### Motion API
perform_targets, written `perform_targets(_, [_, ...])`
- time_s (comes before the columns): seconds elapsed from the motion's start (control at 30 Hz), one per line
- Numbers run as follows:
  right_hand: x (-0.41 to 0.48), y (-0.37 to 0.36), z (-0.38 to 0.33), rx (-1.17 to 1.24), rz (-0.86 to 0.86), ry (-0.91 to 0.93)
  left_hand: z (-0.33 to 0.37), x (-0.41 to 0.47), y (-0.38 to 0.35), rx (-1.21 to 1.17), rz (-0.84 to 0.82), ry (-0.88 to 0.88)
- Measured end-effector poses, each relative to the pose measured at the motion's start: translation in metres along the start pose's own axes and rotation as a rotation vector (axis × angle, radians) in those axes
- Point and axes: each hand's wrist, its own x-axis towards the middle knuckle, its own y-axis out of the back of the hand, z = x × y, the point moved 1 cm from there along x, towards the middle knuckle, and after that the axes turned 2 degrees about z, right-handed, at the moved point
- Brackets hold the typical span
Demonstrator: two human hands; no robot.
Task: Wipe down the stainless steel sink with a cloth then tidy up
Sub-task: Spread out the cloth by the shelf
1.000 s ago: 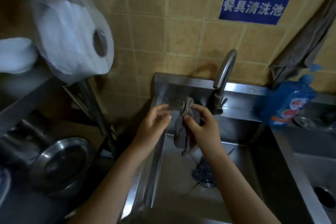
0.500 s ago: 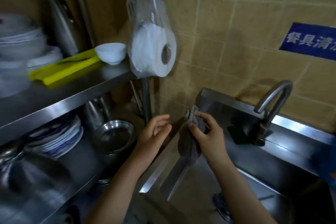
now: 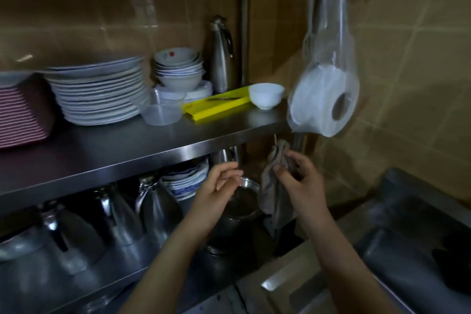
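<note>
A grey-brown cloth (image 3: 271, 186) hangs bunched from my right hand (image 3: 297, 181), which pinches it near its top, just under the edge of the steel shelf (image 3: 178, 145). My left hand (image 3: 219, 186) hovers a short way to the left of the cloth with loosely bent fingers and holds nothing. The stainless steel sink (image 3: 397, 250) lies at the lower right, only its left rim and part of the basin in view.
On the shelf stand a stack of white plates (image 3: 102, 92), stacked bowls (image 3: 178, 69), a clear plastic tub (image 3: 163, 112), a yellow tray (image 3: 216, 106), a small white bowl (image 3: 266, 95) and a steel flask (image 3: 221, 56). A bagged paper roll (image 3: 326, 102) hangs right. Kettles and pots (image 3: 109, 222) fill the lower shelf.
The view has swung left from the sink to the shelves. Both hands moved left and up with it, my right hand still carrying the cloth, which now hangs by the shelf edge.
</note>
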Motion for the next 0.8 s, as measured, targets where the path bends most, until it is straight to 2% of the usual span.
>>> perform_targets(0.2, [0.044,-0.06,-0.008,-0.012,-0.058,0.021,0.002,0.047,0.049,-0.029,0.075,-0.018])
perform_targets(0.37, [0.087,-0.116,-0.016,-0.051,-0.06,0.109,0.016,0.107,0.081,-0.048,0.029,-0.071])
perform_targets(0.53, [0.112,-0.152,-0.021,-0.085,-0.067,0.186,0.035,0.15,0.088,-0.088,-0.046,-0.05])
perform_targets(0.63, [0.12,-0.164,-0.02,-0.108,-0.082,0.213,0.041,0.169,0.09,0.025,-0.025,-0.074])
perform_targets(0.8, [0.132,-0.173,-0.02,-0.1,-0.117,0.222,0.039,0.198,0.094,0.258,0.012,-0.228])
